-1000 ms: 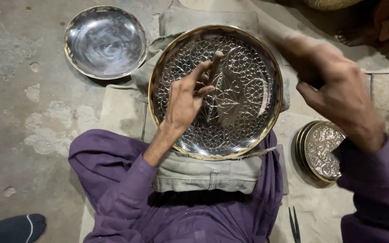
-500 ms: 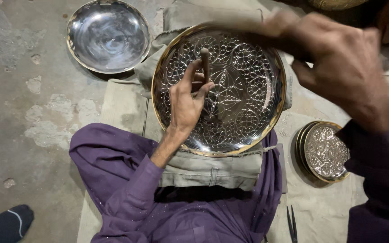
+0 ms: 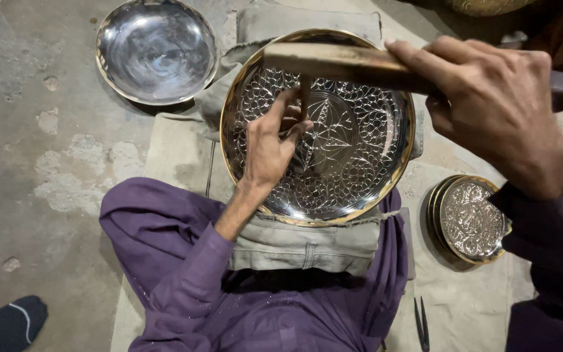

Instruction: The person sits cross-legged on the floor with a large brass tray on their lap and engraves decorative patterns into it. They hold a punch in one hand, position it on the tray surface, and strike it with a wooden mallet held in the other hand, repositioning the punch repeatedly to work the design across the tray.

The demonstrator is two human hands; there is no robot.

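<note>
Two metal dishes and a small stack lie about the hands on the floor. Far left of the left hand (image 3: 270, 146), a plain polished bowl (image 3: 156, 51) sits on bare concrete, nothing in it, with open floor (image 3: 40, 163) on its left and below it. The left hand rests inside the large engraved brass-rimmed tray (image 3: 353, 163), fingers pinched shut around a thin upright chisel (image 3: 305, 98) whose tip meets the tray's patterned face near the centre. The tray rests on folded grey cloth (image 3: 301, 244) over the purple-clad lap, its near rim just above the cloth's edge. Above the chisel, the right hand (image 3: 500, 107) grips a wooden-handled hammer (image 3: 340, 62) in a closed fist, held level across the tray's far rim. Below the right hand, a stack of small engraved plates (image 3: 474, 218) lies on the mat, well clear of the tray. Small dark scissors (image 3: 421, 322) lie nearer the bottom edge.
</note>
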